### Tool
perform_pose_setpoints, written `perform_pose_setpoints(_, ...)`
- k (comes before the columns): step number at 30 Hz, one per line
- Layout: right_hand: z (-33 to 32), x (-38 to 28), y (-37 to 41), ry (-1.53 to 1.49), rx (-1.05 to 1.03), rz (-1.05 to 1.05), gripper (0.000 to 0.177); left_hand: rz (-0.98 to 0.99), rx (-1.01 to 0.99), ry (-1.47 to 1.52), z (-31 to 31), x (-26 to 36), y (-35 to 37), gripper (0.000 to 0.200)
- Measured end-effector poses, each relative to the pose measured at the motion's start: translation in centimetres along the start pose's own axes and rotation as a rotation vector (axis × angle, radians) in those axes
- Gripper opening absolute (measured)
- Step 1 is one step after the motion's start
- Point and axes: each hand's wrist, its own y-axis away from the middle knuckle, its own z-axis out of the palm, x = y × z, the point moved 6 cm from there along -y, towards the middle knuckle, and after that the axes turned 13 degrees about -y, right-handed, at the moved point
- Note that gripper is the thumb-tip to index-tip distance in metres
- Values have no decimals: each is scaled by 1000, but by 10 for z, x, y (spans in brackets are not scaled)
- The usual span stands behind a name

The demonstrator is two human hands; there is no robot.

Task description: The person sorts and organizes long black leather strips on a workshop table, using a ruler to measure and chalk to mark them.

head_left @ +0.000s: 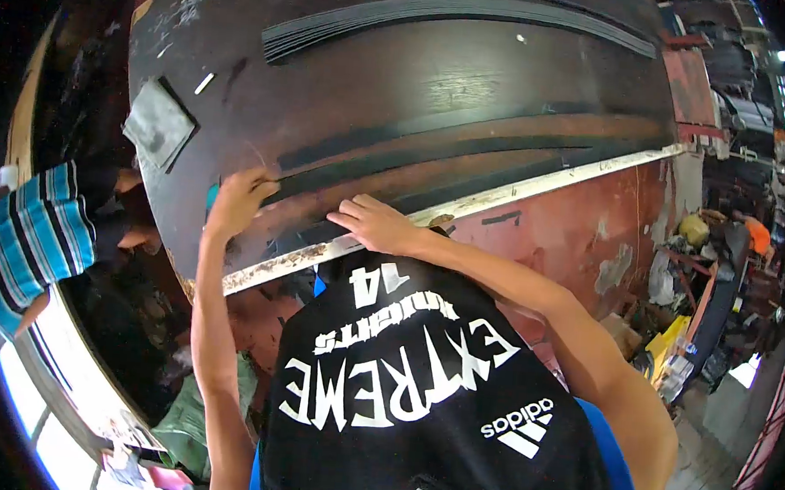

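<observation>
My left hand (pixel 240 202) is over the left part of the dark tabletop (pixel 330 88), fingers curled together at the left end of a long dark strip (pixel 397 163). What they pinch, if anything, is too small to tell. A bit of teal material shows beside that hand. Closer to the pale front edge (pixel 522 188), my right hand (pixel 374 224) has its fingers bent and close together over dark material. Its fingertips hide whatever they hold. Several long dark strips lie side by side beyond both hands.
A stack of long thin strips (pixel 460 14) lies at the table's far side. A folded grey cloth (pixel 159 125) and a white stick (pixel 205 83) are at the left. Another person in a striped blue garment (pixel 43 224) is at the far left. Clutter stands at the right.
</observation>
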Motion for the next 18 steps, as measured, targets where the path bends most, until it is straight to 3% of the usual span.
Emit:
perform_pose_setpoints(4,1,3,-1,-85,31,-15,41,-131,10,156,-29,-98,38,19)
perform_pose_setpoints(6,3,4,0,-150,19,-11,40,-83,148,-14,-53,-138,64,18)
perform_pose_setpoints(8,8,9,2,-149,60,-16,40,-66,178,28,-76,-150,96,16)
perform_pose_setpoints(10,11,9,2,-137,72,-41,40,-187,115,190,-91,-166,122,15)
perform_pose_setpoints(12,8,7,1,-130,53,-10,40,-340,96,115,-104,-199,147,16)
perform_pose_setpoints(14,10,5,1,-103,19,12,41,-319,48,42,-112,-216,161,19)
perform_pose_setpoints(15,5,1,3,-80,124,-51,38,-305,43,37,-111,-224,165,19)
perform_pose_setpoints(18,7,3,4,-84,139,-33,37,-307,96,149,-100,-231,159,19)
